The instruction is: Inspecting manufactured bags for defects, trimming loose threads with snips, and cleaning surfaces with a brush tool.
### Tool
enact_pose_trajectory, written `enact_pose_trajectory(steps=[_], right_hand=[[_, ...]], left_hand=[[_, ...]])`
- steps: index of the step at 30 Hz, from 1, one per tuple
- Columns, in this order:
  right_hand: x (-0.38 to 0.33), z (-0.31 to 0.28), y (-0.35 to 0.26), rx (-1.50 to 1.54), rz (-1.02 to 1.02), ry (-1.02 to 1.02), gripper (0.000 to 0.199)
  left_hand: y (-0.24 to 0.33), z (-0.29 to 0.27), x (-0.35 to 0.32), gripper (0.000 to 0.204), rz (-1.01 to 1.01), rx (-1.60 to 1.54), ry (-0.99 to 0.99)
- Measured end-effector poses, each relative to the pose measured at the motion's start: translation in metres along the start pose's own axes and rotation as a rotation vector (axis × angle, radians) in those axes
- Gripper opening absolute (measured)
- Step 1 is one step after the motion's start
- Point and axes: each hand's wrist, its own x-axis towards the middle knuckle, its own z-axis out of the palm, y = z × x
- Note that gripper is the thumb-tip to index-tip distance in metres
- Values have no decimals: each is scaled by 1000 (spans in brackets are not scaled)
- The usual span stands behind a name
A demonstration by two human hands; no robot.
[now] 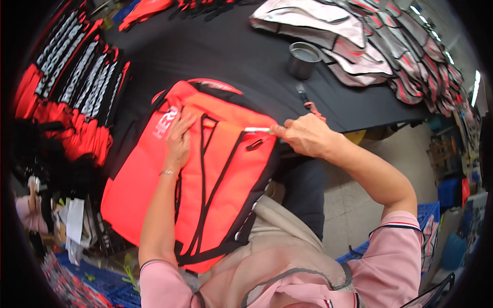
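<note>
A bright orange-red backpack [226,169] with black trim and black zipper lines lies across the table edge in front of me, tilted toward my body. My left hand [179,138] rests on its upper left part, fingers stretched out over the fabric beside a zipper. In my right hand [303,134] a slim stick-like tool [258,130] with a whitish, silvery end is pinched. Its end points left and meets the upper right of the bag, just above a short black zipper pull [254,145]. The tool's exact kind cannot be made out.
A dark metal cup [304,64] stands on the black-covered table [215,46]. Near it lies a small tool with an orange handle [311,107]. Stacked red-and-black bags [77,77] fill the left side; pale pink-grey bag pieces [354,46] pile up at the far right. Blue crates [429,215] stand lower right.
</note>
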Motion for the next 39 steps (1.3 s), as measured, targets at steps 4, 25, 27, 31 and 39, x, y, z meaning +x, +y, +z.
enact_pose_trajectory(steps=[4, 25, 27, 31, 39], right_hand=[[-44, -26, 13, 124, 139, -45, 27], [-122, 140, 225, -47, 719, 453, 37], [-119, 135, 208, 22, 716, 528, 36], [-117, 103, 114, 360, 623, 776, 29], [-77, 70, -75, 1374, 768, 265, 37]], left_hand=[[1, -11, -9, 34, -11, 15, 2], [92, -149, -140, 32, -200, 483, 135], [67, -188, -147, 34, -282, 595, 370], [34, -226, -165, 45, -525, 732, 376], [-7, -231, -152, 57, -903, 373, 315]])
